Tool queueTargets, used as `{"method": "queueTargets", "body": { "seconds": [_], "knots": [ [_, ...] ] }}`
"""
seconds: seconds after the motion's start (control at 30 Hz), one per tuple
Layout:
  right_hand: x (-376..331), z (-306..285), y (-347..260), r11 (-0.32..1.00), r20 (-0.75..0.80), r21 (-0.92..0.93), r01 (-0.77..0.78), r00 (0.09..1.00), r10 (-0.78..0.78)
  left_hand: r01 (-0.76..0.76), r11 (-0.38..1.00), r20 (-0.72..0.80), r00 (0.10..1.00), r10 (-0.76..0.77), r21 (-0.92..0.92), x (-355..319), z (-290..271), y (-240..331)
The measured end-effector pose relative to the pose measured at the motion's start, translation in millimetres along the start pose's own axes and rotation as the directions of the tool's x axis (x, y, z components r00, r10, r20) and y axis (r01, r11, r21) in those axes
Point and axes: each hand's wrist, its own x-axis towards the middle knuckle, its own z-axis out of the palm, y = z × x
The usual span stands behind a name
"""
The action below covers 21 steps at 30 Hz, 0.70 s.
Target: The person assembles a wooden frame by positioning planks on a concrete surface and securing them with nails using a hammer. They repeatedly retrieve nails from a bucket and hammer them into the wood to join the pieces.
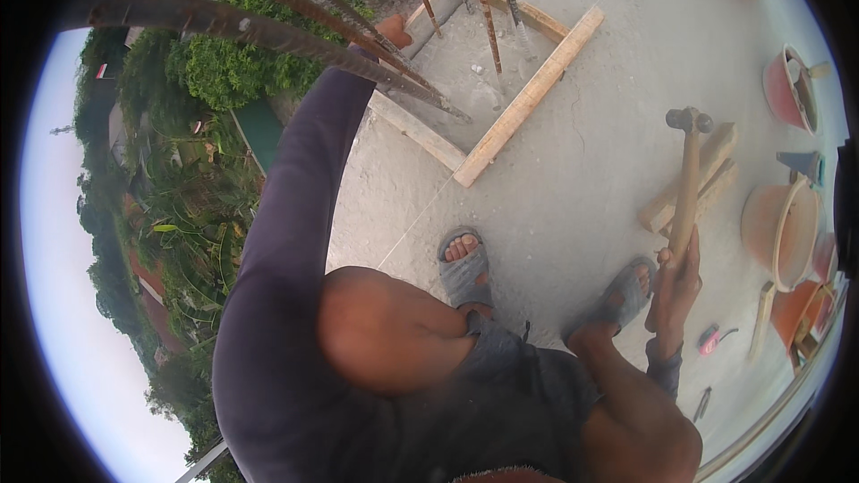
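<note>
Orange buckets (780, 231) line the concrete slab's (573, 170) right edge, contents unclear. Your right hand (676, 282) wraps the wooden-handled hammer (687, 181); your left hand (394, 31) grips ribbed rebar (268, 31).

soft daylight | faint shadows | fisheye bending, dark rim | near knee blurred

Dark purple long sleeves (286, 215), grey shorts (519, 367), grey open-toed sandals (463, 275).

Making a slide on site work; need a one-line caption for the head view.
Right hand raises a wooden-handled hammer while the left hand grips rebar above a timber frame.
</note>
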Motion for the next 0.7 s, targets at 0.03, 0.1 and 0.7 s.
{"method": "queueTargets", "body": {
  "seconds": [0.03,0.1,0.7],
  "knots": [
    [-2,-2,4,1.000,0.036,-0.004,0.023,0.999,-0.022,-0.043,0.999,0.001,0.999,0.043,0.020,0,-1,0],
    [-5,-7,10,0.999,0.066,0.003,0.037,0.997,-0.037,-0.119,0.991,-0.091,0.988,0.125,0.068,0,-4,-1],
    [-2,1,10,0.998,0.064,0.054,0.031,0.997,-0.034,-0.068,0.991,-0.016,0.997,0.071,0.114,6,-2,-6]
  ]
}}
